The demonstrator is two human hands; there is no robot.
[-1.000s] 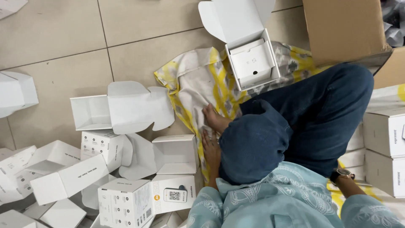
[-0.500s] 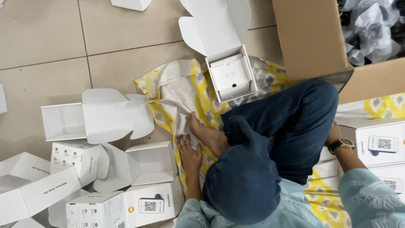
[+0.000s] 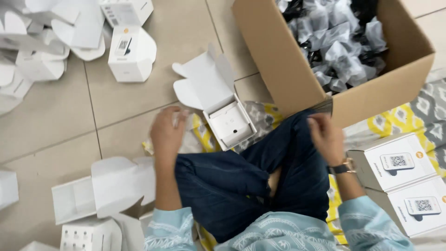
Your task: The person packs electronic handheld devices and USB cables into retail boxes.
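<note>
Hands: left hand (image 3: pixel 167 132) hovered loose-fingered, nothing grasped, just at 9 o'clock of open white box (image 3: pixel 227 122) | right hand (image 3: pixel 327 137) loosely curled, empty, kept near cardboard carton (image 3: pixel 297 88) of wrapped parts at 12 o'clock, within reach.

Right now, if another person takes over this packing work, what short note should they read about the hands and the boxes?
Left hand: empty, fingers loosely open, beside the open white carton.
Right hand: empty, near the cardboard box of black parts in clear bags.
Done: the open carton lies at the knees, with a white insert in it; two closed cartons are stacked at the right.
Left: the open carton is unclosed; several empty open cartons lie on the floor at the left.
</note>
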